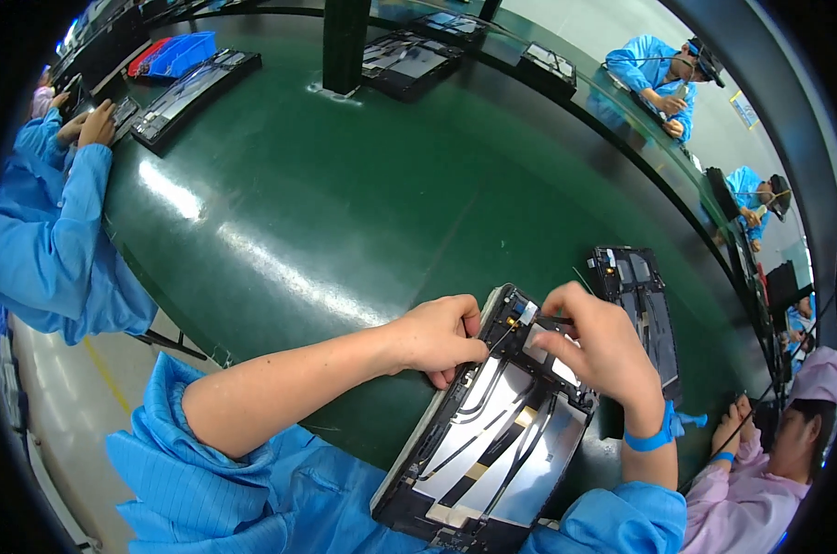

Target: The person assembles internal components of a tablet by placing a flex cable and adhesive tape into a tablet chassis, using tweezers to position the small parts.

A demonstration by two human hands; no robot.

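Observation:
An opened tablet (492, 443) lies tilted at the table's near edge, its silver plates, black cables and circuit boards exposed. My left hand (437, 337) is closed on its upper left edge, the thumb beside the small board at the top. Over the tablet's upper right part, my right hand (603, 346) is bent with thumb and forefinger drawn together. Something small and dark shows near those fingertips; I cannot make out what it is. A blue band (654, 434) circles my right wrist.
Another opened device (636, 305) lies right of mine on the green table (345, 185). A black post (345, 46) rises at the back, near more opened devices (409, 60). A blue bin (183, 54) stands far left. Co-workers sit at left (58, 222) and lower right (760, 499).

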